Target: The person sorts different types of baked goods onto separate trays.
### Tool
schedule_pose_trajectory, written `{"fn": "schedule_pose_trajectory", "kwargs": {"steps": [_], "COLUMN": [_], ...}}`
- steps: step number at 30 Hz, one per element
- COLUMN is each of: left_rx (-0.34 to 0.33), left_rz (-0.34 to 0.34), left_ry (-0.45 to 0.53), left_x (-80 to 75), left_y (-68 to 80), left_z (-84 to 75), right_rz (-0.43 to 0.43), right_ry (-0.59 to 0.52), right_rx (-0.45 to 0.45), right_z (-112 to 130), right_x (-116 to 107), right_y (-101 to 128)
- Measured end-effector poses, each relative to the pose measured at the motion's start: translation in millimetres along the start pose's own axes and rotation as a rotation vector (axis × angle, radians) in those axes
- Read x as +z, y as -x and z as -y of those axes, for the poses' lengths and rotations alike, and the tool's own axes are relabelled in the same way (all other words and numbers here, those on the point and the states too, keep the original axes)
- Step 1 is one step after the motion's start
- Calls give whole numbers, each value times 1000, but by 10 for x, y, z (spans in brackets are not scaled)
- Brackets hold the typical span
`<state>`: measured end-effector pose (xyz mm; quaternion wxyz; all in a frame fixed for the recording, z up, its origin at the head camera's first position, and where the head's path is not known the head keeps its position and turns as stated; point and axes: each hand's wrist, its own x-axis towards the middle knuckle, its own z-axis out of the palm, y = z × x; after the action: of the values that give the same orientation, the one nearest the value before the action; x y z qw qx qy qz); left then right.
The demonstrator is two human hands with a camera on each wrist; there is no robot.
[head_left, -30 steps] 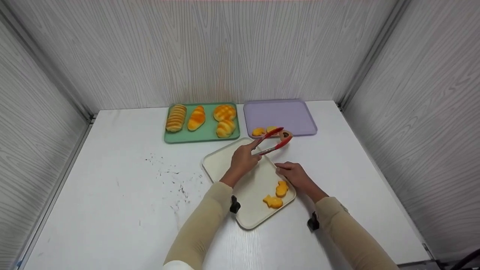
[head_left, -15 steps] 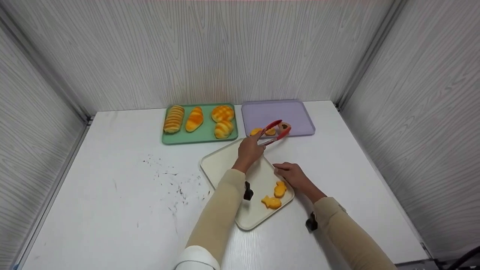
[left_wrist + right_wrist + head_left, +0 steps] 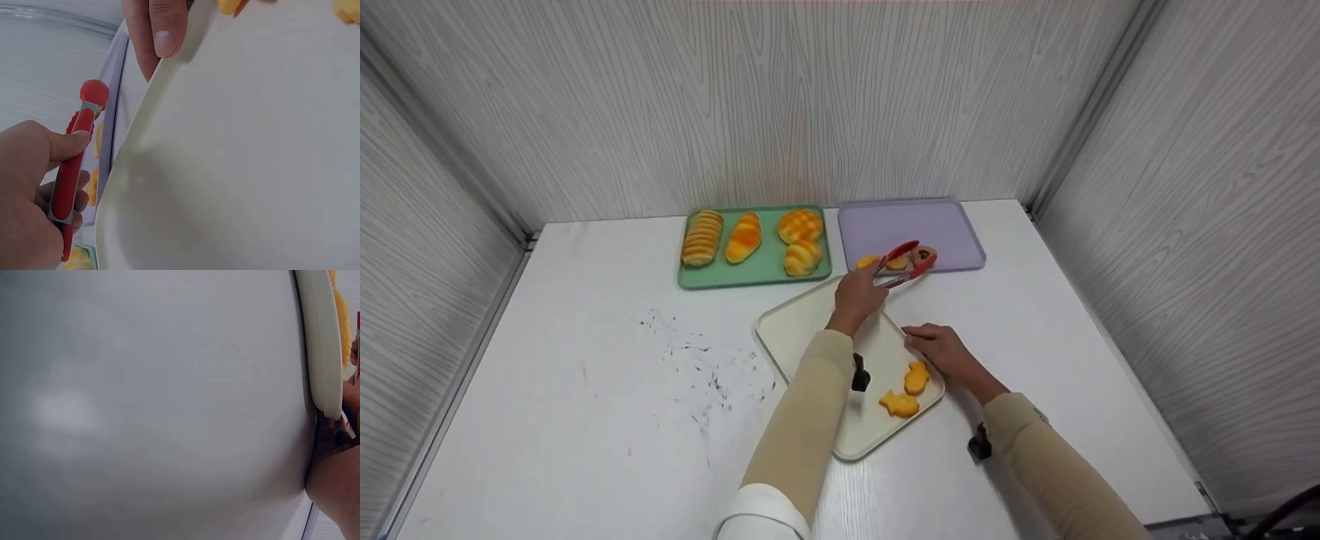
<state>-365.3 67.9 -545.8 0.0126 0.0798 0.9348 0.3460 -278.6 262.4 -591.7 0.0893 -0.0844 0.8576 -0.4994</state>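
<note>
The left hand [image 3: 856, 296] grips the handles of the red tongs [image 3: 905, 262], fingers curled round them, index finger laid along the upper arm. The tong tips hold a small brown cookie with a dark centre [image 3: 922, 255] just over the near edge of the purple tray [image 3: 930, 221]. The tips are narrow about it; it cannot be told whether the cookie touches the tray floor.

Just left of the tong tips, two orange cookies [image 3: 883, 262] lie on the same tray. Behind the grip, toward the person, sits the cream tray [image 3: 802, 330], with two fish-shaped cookies [image 3: 907, 390] near its right corner. The right hand [image 3: 941, 349] holds that tray's right edge, thumb pressed on the rim; the left wrist view shows the thumb [image 3: 163, 28] over it.

Step in hand, as judged: carrying a cookie to the purple tray, at the point of setting it down. Two pieces remain on the cream tray.

The next move calls for lowering the tips until the cookie rests flat, clear of the two orange cookies, then easing the squeeze so that the arms spread without flicking it.

Farther left of the grip, the green tray [image 3: 769, 274] carries four bread rolls [image 3: 750, 238].
</note>
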Motion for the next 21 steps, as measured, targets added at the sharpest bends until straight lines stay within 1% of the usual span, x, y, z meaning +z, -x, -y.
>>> {"fn": "schedule_pose_trajectory", "kwargs": {"steps": [6, 12, 16, 21], "left_rx": [-1, -19, -8, 41], "left_rz": [-2, 12, 19, 35], "left_ry": [13, 45, 78, 139], "left_x": [-38, -102, -171, -280], "left_y": [3, 71, 156, 334], "left_z": [1, 35, 65, 121], "right_rz": [10, 19, 30, 25], "right_ry": [-24, -15, -27, -30], "right_rx": [31, 66, 83, 92], "right_z": [6, 31, 36, 37], "right_x": [-1, 16, 14, 0], "right_y": [0, -3, -4, -1]}}
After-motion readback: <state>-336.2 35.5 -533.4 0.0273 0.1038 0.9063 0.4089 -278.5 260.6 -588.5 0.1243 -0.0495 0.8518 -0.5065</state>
